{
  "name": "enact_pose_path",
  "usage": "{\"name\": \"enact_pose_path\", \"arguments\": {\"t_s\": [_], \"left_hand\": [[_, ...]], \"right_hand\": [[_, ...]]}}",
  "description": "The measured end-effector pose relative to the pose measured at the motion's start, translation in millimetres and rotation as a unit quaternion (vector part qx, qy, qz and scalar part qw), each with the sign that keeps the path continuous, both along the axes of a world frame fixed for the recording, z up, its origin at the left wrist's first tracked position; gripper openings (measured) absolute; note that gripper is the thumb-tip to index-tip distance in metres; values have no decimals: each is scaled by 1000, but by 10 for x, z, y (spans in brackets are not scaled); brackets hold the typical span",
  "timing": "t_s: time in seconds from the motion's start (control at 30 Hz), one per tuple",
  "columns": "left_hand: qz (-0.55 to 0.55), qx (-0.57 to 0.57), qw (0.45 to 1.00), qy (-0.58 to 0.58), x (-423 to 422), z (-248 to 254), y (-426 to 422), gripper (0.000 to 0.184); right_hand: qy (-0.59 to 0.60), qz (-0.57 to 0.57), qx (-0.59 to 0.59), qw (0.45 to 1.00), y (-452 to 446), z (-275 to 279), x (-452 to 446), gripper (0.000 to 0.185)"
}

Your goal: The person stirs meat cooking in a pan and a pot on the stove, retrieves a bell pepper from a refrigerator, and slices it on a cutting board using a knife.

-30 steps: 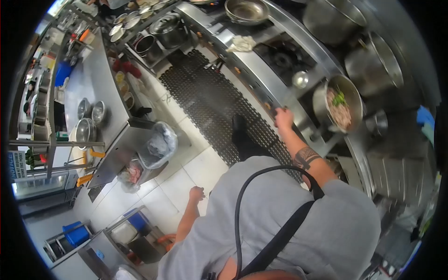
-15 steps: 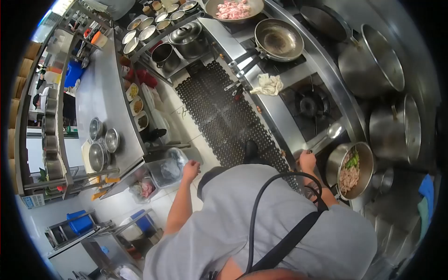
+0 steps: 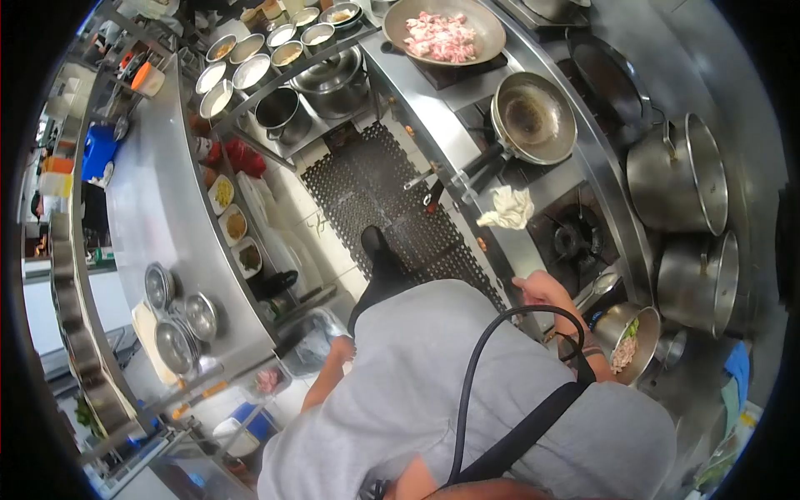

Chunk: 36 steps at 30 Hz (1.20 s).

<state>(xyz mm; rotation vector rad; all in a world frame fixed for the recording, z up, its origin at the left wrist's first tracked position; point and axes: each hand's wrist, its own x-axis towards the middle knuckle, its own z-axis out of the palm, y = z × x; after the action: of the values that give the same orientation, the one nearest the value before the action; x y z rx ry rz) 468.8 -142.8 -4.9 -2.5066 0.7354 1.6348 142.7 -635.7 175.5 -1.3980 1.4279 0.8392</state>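
My right hand is at the front edge of the stove with its fingers curled in, and I see nothing in it. To its right, a metal ladle lies beside a steel pot of pale meat pieces and green leaves. The pot is partly hidden by my right forearm. My left hand hangs low by my side, close to a clear plastic bin with a liner. Its fingers are blurred and partly out of sight.
A pan of pink raw meat, stacked frying pans, a white cloth and a burner line the stove. Tall pots stand behind. Steel bowls sit on the left counter. Black perforated matting covers the floor.
I have stepped forward along the aisle, a foot now showing farther ahead. The pot and ladle have slipped back relative to me. My right hand is now apart from the ladle's handle.
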Motion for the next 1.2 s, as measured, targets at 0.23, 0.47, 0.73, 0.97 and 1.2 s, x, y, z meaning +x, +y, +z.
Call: {"name": "enact_pose_path", "arguments": {"t_s": [0.23, 0.47, 0.73, 0.97, 1.2], "left_hand": [[318, -112, 938, 83, 1880, -223, -841, 18], [329, -199, 923, 23, 3586, 134, -2192, 20], [137, -180, 974, -33, 3929, 313, -3108, 27], [106, -209, 968, -86, 3986, 1043, -3655, 23], [270, -293, 913, -85, 4191, 1238, -3604, 23]], "right_hand": [[-128, -12, -29, 991, -61, 541, 1657, 50], [-169, 47, -18, 984, -190, 1107, 2633, 45], [-248, 150, -54, 956, -1089, 1126, 3732, 45], [-324, 285, 65, 900, -2005, 1120, 4967, 47], [-372, 408, -34, 833, -1919, 1035, 5858, 40]]}}
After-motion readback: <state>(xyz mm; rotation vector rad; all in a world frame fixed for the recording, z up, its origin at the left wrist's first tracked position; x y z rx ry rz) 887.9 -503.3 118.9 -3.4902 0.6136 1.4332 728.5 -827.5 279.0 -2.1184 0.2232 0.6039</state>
